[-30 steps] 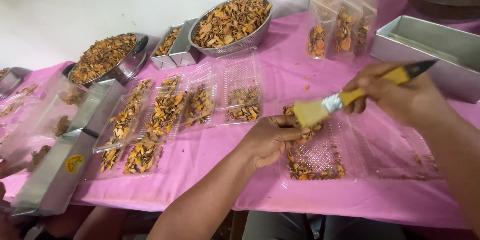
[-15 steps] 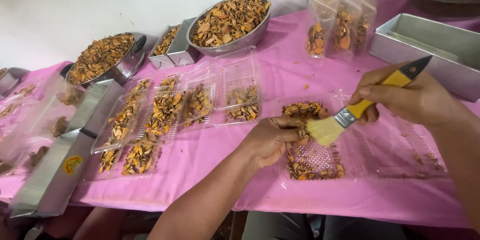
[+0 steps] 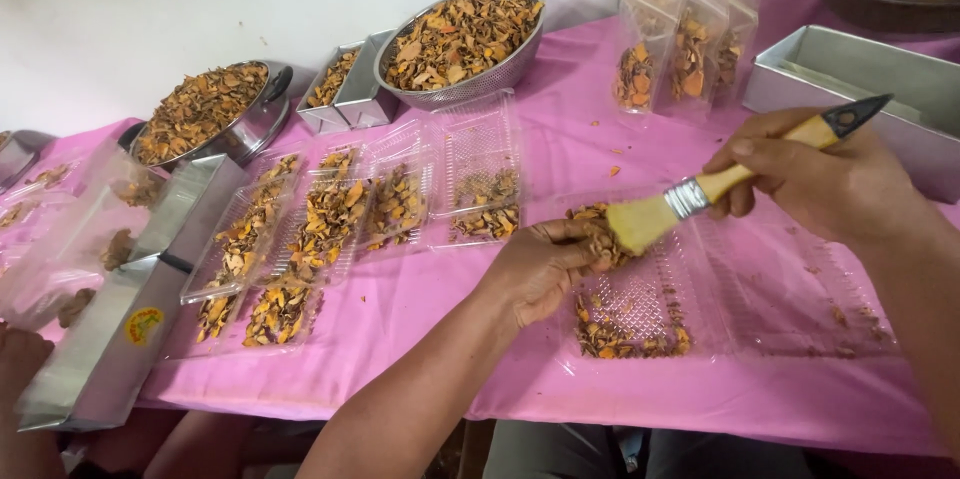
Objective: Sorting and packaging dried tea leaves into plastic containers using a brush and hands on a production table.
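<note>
Your left hand (image 3: 545,269) pinches a clump of dried orange-brown pieces (image 3: 600,237), fingers closed on it, just above the open clear clamshell tray (image 3: 650,309) so loose bits land inside. Your right hand (image 3: 815,184) grips the yellow-handled brush (image 3: 700,197), fingers wrapped around it, bristles touching the clump. Filled trays (image 3: 330,229) line the pink counter (image 3: 420,329) nearby.

Right hand (image 3: 815,179) brushes dried pieces (image 3: 600,239) held by left hand (image 3: 540,269) (over clear tray (image 3: 640,309)).
</note>
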